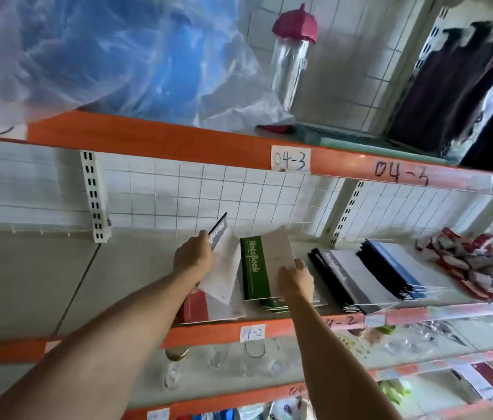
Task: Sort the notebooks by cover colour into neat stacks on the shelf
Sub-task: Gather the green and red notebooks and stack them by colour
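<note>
Orange-edged shelf (136, 286) with a white grid back fills my view. On it I see a black stack (348, 277), a green stack (255, 272), a red stack (193, 307) and a blue stack (396, 262). My right hand (296, 278) lies flat on the green stack, fingers relaxed. My left hand (193, 256) pinches a tilted grey notebook (219, 233) above the red stack.

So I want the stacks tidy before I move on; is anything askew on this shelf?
Yes. The black stack and the blue stack are fanned out, edges stepped rather than flush. The left hand holds a grey-spined notebook tilted up, not yet on any stack. The right hand rests on the green stack.
</note>
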Motion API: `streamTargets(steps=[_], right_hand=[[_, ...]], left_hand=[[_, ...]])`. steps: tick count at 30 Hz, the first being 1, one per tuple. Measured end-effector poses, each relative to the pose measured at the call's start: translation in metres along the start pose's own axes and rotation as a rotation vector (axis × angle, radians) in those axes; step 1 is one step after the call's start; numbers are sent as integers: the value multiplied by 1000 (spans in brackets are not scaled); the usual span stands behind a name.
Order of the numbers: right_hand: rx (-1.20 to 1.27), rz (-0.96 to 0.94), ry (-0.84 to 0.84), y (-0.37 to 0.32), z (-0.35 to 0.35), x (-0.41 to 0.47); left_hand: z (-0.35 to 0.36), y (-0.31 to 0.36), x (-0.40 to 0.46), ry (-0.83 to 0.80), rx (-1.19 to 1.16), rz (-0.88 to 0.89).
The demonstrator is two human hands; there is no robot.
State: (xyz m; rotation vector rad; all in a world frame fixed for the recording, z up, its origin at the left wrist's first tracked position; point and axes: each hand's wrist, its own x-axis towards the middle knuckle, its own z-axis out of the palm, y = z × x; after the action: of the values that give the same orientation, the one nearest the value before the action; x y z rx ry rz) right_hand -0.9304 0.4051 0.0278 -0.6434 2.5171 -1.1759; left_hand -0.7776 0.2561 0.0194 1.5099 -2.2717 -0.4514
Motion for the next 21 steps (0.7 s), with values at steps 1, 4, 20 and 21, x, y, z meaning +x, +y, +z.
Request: streamTargets(steps=[1, 4, 20, 21], right_hand=[[-32, 5, 0, 5, -5, 11], [-165, -5, 2, 21, -15, 41], [-472, -269, -162, 28, -9, 93], [-387, -289, -221, 22, -4, 89]], left_hand=[[4, 6, 1, 14, -3, -17], [16, 19, 0, 41, -10, -83], [21, 64, -3, 96, -8, -230], [19, 67, -5, 88, -21, -235]])
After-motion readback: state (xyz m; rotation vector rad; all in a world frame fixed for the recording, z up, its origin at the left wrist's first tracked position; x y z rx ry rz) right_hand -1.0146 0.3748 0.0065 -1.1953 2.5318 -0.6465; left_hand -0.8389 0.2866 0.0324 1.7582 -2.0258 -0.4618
